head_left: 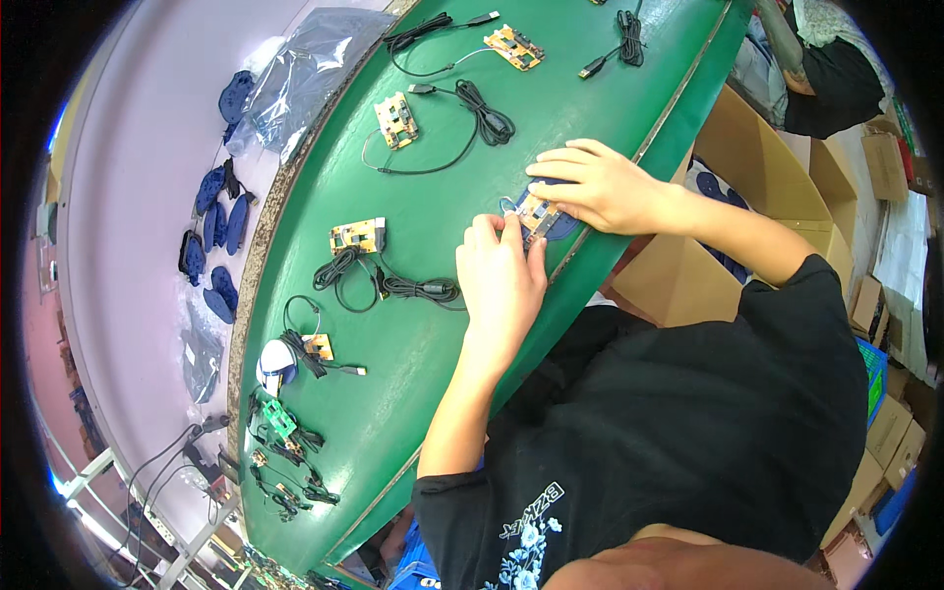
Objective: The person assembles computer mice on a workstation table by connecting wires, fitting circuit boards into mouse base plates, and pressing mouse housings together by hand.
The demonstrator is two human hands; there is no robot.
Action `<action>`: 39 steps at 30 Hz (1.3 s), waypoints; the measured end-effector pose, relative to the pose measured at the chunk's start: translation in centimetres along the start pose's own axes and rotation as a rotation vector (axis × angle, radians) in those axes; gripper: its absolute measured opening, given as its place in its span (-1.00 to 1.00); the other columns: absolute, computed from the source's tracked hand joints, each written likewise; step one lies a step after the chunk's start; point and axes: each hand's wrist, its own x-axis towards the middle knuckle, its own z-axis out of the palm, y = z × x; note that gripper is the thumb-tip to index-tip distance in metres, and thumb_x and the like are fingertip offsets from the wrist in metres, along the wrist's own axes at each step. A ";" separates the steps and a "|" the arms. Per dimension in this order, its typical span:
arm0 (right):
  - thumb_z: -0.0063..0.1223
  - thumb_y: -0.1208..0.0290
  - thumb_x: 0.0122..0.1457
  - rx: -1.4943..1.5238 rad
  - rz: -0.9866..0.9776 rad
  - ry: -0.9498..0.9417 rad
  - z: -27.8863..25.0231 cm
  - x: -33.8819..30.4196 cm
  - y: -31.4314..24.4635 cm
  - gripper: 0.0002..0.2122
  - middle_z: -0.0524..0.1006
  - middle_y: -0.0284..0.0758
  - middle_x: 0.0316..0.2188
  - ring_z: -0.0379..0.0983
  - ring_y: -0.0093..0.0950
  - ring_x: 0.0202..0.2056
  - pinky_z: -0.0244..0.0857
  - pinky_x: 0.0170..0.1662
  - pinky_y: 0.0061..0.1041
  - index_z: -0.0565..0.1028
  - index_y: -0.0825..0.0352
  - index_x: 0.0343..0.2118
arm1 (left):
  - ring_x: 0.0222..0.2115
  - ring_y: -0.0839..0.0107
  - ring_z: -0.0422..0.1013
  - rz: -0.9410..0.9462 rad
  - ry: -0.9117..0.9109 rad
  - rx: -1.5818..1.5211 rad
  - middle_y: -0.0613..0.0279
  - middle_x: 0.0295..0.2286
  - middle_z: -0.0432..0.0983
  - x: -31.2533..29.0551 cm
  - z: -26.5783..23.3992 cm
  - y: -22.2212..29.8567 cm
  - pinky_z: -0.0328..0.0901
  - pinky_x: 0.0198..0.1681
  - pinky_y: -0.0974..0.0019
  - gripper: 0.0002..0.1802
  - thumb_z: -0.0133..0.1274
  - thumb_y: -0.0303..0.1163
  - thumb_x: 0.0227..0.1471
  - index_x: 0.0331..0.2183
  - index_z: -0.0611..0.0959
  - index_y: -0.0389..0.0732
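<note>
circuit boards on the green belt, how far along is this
Done: hard to tell; no closed shell shows. In hand: both the left hand and right hand press one circuit board into a dark blue shell. Left: several cabled boards wait on the belt, with empty blue shells alongside.

Green conveyor belt (413,393) beside a pale table (147,147) — cardboard boxes (787,177) right.

Green belt (413,344), yellow circuit boards (358,236), black cables (423,288), dark blue shells (218,221).
</note>
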 end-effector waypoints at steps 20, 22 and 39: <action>0.22 0.52 0.04 -0.050 0.197 0.124 -0.9 -0.4 -3.7 -0.67 0.47 -0.21 0.00 0.42 -0.19 0.04 0.24 0.09 -0.16 0.55 0.28 -0.07 | -0.22 0.18 0.42 0.000 -0.131 -0.016 0.13 -0.28 0.44 -0.3 -1.9 0.3 0.25 -0.22 0.14 -0.51 0.34 -0.39 -0.11 -0.10 0.65 -0.38; 0.26 0.46 0.02 0.066 0.297 0.043 -1.3 -0.9 -4.9 -0.69 0.48 -0.28 -0.05 0.40 -0.26 0.01 0.21 0.07 -0.19 0.60 0.27 -0.12 | -0.29 0.17 0.43 -0.006 -0.135 -0.032 0.14 -0.34 0.46 -0.9 -2.2 0.8 0.23 -0.27 0.14 -0.55 0.37 -0.41 -0.13 -0.14 0.68 -0.34; 0.33 0.28 0.04 0.238 0.417 -0.134 -3.3 0.1 -2.9 -0.76 0.43 -0.40 -0.11 0.32 -0.38 0.05 0.05 0.15 -0.32 0.66 0.18 -0.21 | -0.23 0.19 0.43 0.116 -0.003 -0.069 0.15 -0.31 0.47 -1.0 -1.8 0.0 0.24 -0.18 0.15 -0.56 0.35 -0.31 -0.08 -0.14 0.69 -0.30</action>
